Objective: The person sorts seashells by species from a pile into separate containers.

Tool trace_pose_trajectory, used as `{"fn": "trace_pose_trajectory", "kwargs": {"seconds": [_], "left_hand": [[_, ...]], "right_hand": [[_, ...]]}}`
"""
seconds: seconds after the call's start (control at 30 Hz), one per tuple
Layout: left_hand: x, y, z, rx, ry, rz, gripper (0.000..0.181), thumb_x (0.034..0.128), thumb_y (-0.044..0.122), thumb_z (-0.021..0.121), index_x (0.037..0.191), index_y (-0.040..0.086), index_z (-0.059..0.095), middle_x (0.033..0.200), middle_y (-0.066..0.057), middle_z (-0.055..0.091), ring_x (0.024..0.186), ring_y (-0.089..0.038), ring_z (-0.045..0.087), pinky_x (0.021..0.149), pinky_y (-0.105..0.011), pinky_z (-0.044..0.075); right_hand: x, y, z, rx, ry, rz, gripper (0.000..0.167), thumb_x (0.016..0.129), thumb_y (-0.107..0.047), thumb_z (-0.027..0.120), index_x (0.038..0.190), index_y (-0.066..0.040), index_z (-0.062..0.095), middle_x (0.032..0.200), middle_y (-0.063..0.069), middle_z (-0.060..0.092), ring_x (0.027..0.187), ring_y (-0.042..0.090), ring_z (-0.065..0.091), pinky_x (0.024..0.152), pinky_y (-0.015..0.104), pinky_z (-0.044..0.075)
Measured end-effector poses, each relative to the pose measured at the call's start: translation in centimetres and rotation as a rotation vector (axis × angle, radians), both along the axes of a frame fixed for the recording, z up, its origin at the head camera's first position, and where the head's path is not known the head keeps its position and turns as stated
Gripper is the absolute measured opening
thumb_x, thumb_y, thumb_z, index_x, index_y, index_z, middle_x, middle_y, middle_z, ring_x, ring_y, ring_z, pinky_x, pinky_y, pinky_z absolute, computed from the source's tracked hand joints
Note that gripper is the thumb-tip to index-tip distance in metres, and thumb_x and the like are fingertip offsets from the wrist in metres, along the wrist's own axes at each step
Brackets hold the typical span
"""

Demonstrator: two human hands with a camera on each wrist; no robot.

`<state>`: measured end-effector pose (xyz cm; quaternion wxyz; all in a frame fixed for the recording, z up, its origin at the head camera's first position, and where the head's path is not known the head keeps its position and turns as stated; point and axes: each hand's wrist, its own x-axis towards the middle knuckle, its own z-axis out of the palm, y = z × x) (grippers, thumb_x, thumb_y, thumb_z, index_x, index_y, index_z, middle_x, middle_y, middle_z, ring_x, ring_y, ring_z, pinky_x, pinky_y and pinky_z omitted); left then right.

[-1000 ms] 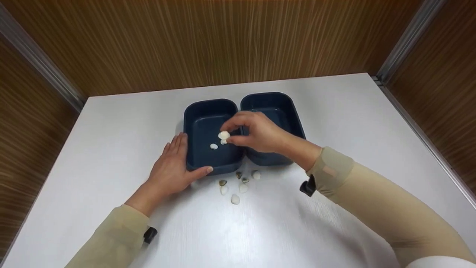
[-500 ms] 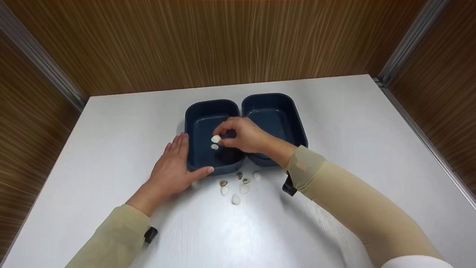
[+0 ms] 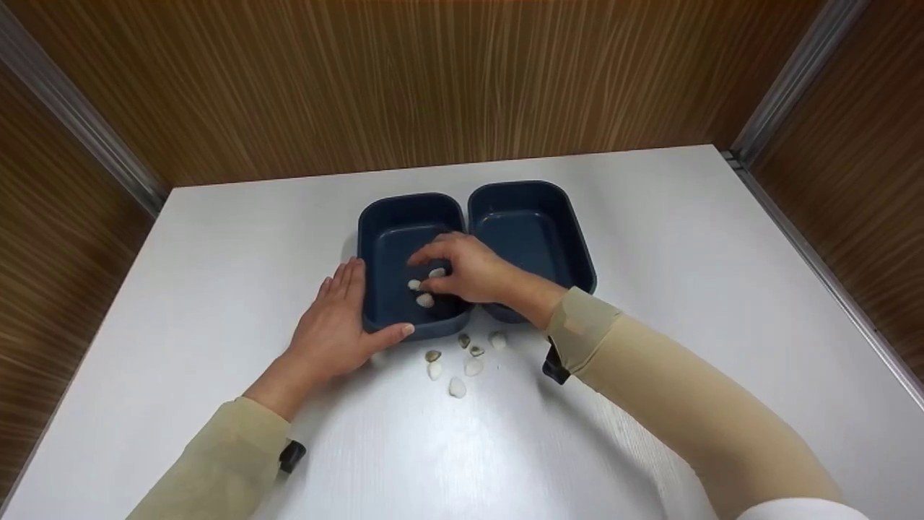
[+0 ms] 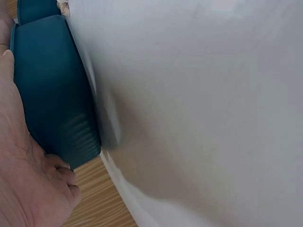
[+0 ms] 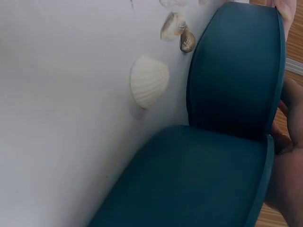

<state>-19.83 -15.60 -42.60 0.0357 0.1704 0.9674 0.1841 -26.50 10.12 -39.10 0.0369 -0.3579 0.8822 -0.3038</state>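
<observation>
Steady Base, Soft Release

On the white desk (image 3: 664,238), two dark blue boxes are standing side by side, the left box (image 3: 382,249) and the right box (image 3: 527,235). The left hand (image 3: 328,325) is resting against the left box, fingers straight along its outer side, thumb along the near wall; such light bracing should stop it sliding. The right hand (image 3: 465,269) is hovering inside that box, its fingers parted and seemingly gripping nothing, close over three pale shells (image 3: 424,300) on the floor. Releasing low and lifting away without brushing them would probably work best. Loose shells (image 3: 457,388) are lying on the desk in front.

Only the head view is showing the shells inside. The left wrist view is revealing the near wall below the thumb; the right wrist view, ribs on a white shell (image 5: 149,81) and markings on a smaller brown shell (image 5: 187,40).
</observation>
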Motion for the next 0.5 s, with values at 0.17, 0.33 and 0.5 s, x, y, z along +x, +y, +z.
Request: {"fn": "trace_pose_trajectory", "kwargs": {"seconds": [0.17, 0.33, 0.5], "left_hand": [[0.0, 0.1, 0.0, 0.004, 0.008, -0.001, 0.131, 0.0903, 0.086, 0.054, 0.166, -0.010, 0.006, 0.174, -0.028, 0.010, 0.162, -0.039, 0.009, 0.130, -0.054, 0.008], [0.0, 0.2, 0.0, 0.010, 0.006, 0.002, 0.132, 0.0894, 0.087, 0.053, 0.166, -0.010, 0.006, 0.174, -0.028, 0.011, 0.162, -0.039, 0.010, 0.130, -0.054, 0.008], [0.1, 0.1, 0.0, 0.016, 0.009, 0.007, 0.132, 0.0892, 0.086, 0.055, 0.165, -0.010, 0.007, 0.174, -0.028, 0.011, 0.162, -0.039, 0.010, 0.130, -0.054, 0.009]], "right_hand": [[0.9, 1.1, 1.1, -0.069, 0.040, -0.016, 0.033, 0.097, -0.015, 0.079, 0.130, -0.011, 0.076, 0.126, 0.007, 0.072, 0.122, 0.025, 0.064, 0.108, 0.042, 0.049], [2.5, 3.2, 2.4, -0.136, 0.069, 0.003, 0.031, 0.097, -0.013, 0.080, 0.128, -0.010, 0.076, 0.127, 0.006, 0.072, 0.120, 0.022, 0.066, 0.106, 0.039, 0.051], [4.5, 5.5, 3.2, -0.198, 0.100, 0.043, 0.031, 0.095, -0.010, 0.081, 0.126, -0.008, 0.077, 0.125, 0.006, 0.073, 0.118, 0.021, 0.067, 0.102, 0.041, 0.055]]}}
